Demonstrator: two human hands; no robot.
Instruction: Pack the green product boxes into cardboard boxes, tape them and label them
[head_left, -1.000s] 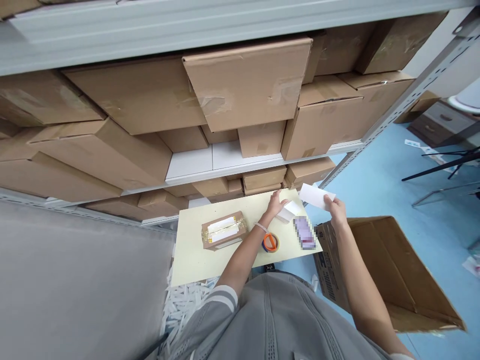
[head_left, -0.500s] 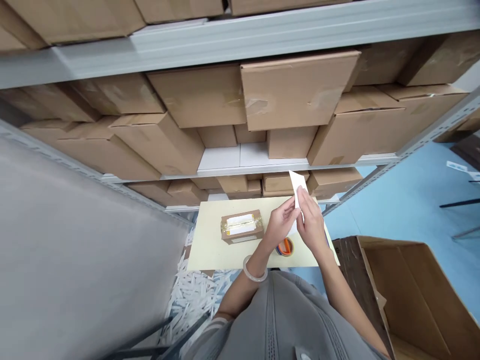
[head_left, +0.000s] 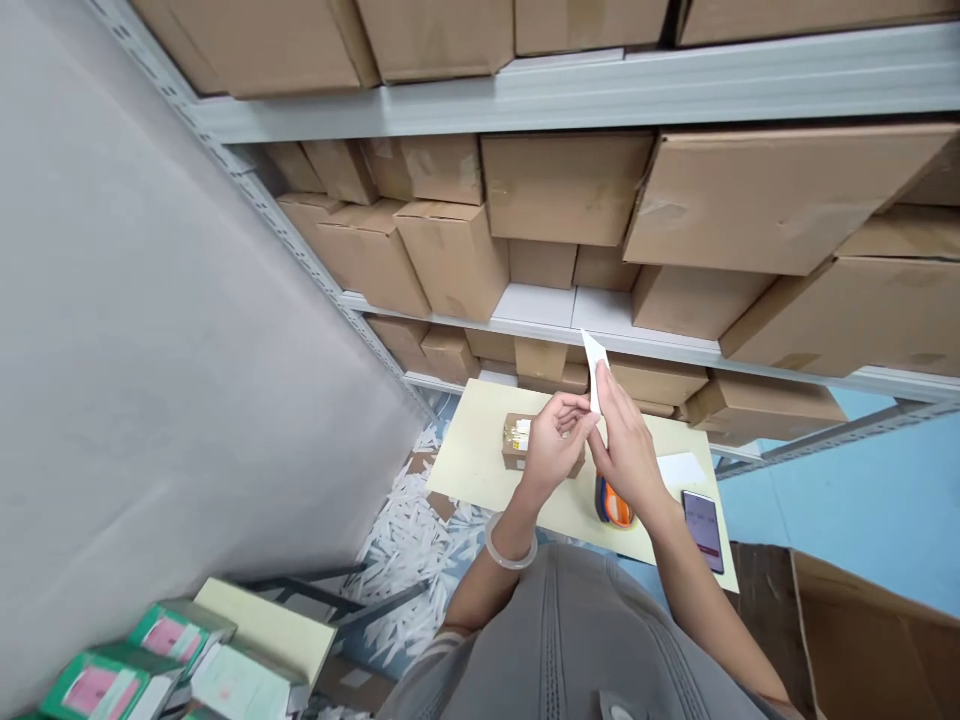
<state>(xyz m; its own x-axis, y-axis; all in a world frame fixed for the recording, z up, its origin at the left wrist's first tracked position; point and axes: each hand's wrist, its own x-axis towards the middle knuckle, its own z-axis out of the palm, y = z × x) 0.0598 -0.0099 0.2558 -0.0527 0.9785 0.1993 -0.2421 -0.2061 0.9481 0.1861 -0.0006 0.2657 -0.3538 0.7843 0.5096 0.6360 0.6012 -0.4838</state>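
Bears no legible wording; shows white label [head_left: 522, 432] on taped parcel [head_left: 514, 461], partly hidden, too small to read; shows faint characters on phone [head_left: 703, 532] screen, undecipherable; includes pink-and-white labels [head_left: 163, 638] on green packages [head_left: 124, 662], lower left, likewise unreadable.

The lower part of a white card [head_left: 593, 362] is hidden by the fingers of the right hand [head_left: 624, 440]; whether the left hand [head_left: 556, 440] grips it cannot be told. The left hand covers much of a small taped box [head_left: 516, 458]. A roll of tape [head_left: 616, 510] and a sheet of paper [head_left: 682, 468] are partly behind the right hand. Writing on a phone [head_left: 703, 530] is too small to read. The edges cut off a large carton [head_left: 877, 625] at lower right, green packs [head_left: 101, 690] at lower left and boxes [head_left: 435, 40] along the top.
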